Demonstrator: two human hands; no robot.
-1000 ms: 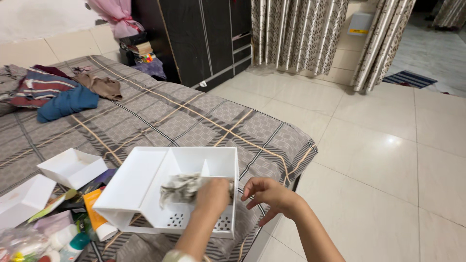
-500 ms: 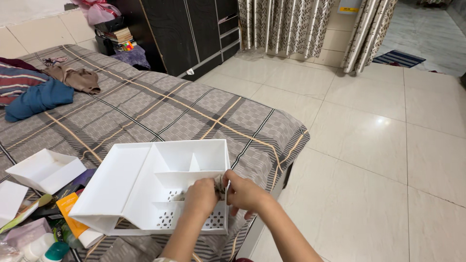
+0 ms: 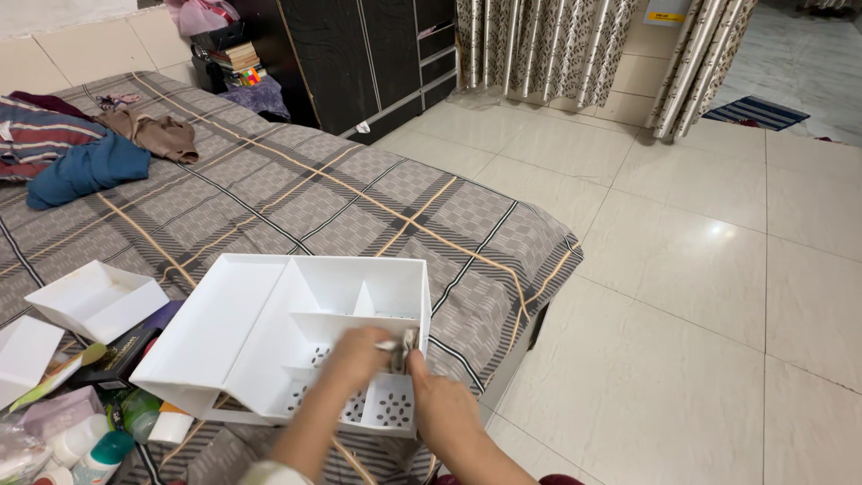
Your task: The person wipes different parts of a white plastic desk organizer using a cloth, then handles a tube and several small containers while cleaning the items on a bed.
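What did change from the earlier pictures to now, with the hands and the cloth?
The cloth, earlier spread loose above the white organizer, is now bunched small between both hands. The left hand pushed it down into the organizer; the right hand, earlier open and apart, came in beside it. The organizer and small tray stayed on the bed.

Smooth white plastic organizer (image 3: pixel 269 323) on woven checked bedspread (image 3: pixel 359 207); glossy floor tiles (image 3: pixel 700 269).

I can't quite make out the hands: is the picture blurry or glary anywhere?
Head view: the left hand is motion-smeared over the white organizer; the right hand is sharper; a soft ceiling-light glare sits on the floor tiles; the bed is evenly lit.
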